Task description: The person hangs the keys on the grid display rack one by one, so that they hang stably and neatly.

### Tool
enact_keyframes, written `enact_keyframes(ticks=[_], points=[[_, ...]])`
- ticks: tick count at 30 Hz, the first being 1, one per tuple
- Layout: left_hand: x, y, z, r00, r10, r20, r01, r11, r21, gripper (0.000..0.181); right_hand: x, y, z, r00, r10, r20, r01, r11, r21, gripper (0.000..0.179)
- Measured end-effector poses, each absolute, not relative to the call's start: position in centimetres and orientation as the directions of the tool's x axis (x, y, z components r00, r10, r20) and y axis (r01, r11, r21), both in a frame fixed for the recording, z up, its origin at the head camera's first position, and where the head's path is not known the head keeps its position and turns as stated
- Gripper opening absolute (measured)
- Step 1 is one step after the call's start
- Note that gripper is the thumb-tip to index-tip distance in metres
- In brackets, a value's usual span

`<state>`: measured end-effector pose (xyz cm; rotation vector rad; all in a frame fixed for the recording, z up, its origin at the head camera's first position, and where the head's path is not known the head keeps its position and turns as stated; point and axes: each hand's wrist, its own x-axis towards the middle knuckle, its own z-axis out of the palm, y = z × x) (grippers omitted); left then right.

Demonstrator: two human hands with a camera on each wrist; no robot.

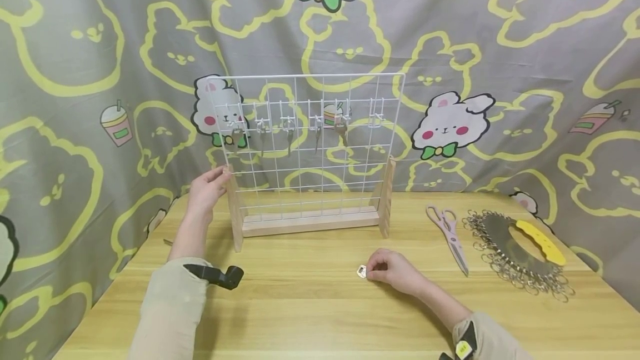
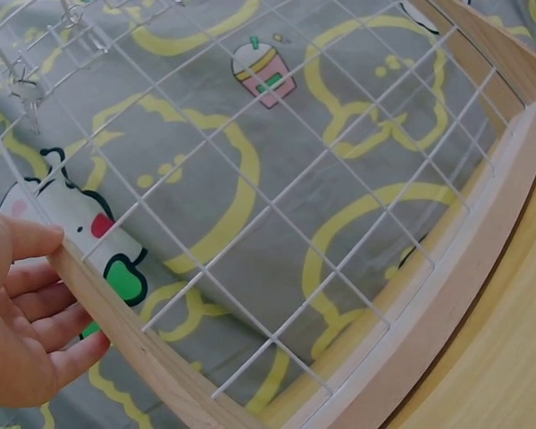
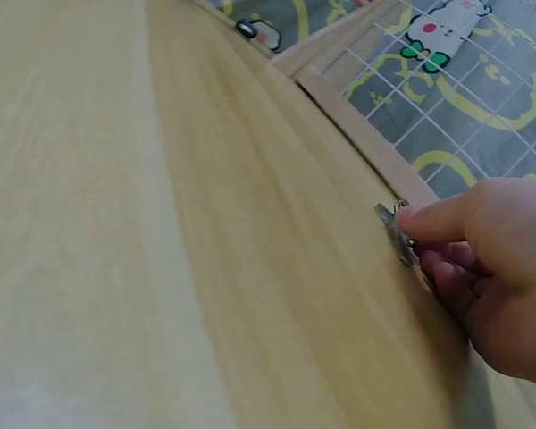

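Observation:
A white wire grid rack (image 1: 310, 168) with wooden posts stands on the table. My left hand (image 1: 207, 188) grips the top of its left post; in the left wrist view the thumb of that hand (image 2: 27, 313) lies at the post's top edge, fingers behind. Several keys (image 1: 289, 143) hang from hooks along the grid's upper part. The rightmost hook (image 1: 375, 118) carries no key. In front of the rack, low over the table, my right hand (image 1: 397, 272) pinches a small silvery key (image 1: 362, 271). The right wrist view shows this key (image 3: 395, 234) at the fingertips, its blade mostly hidden.
Pink-handled scissors (image 1: 450, 238) lie right of the rack. Farther right is a dark curved plate with a yellow handle (image 1: 541, 242) and several metal rings along its edge. A patterned grey curtain (image 1: 450, 10) hangs behind the wooden table (image 1: 300, 315).

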<state>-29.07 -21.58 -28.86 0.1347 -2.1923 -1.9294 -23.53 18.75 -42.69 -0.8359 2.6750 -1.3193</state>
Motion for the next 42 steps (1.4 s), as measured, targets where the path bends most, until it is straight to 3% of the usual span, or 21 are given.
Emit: enact_keyframes(ticks=[8,14,22,32,42], points=[[-29.1,-21.4,-28.8,-0.972,-0.208,0.105,0.077,0.136,0.988,0.050,-23.9,19.4,-42.1,-0.923,-0.376,0.081,-0.251,0.431,-0.867,0.014],[-29.0,-21.4,-28.8,-0.972,-0.207,0.113,0.084,0.144,0.986,0.049,-24.2,19.9,-41.7,-0.927,-0.360,0.105,-0.254,0.396,-0.882,0.016],[-29.1,-21.5,-28.8,-0.971,-0.211,0.114,0.086,0.141,0.986,0.049,-24.4,20.2,-40.6,-0.965,-0.262,0.030,-0.125,0.352,-0.928,0.011],[-29.1,-21.6,-28.9,-0.971,-0.214,0.110,0.082,0.134,0.988,0.050,-25.5,21.4,-38.1,-0.936,-0.329,0.121,-0.218,0.276,-0.936,0.019],[-29.0,-21.6,-28.7,-0.971,-0.211,0.114,0.086,0.138,0.987,0.050,-26.9,21.7,-34.1,-0.958,-0.253,0.132,-0.206,0.292,-0.934,0.027]])
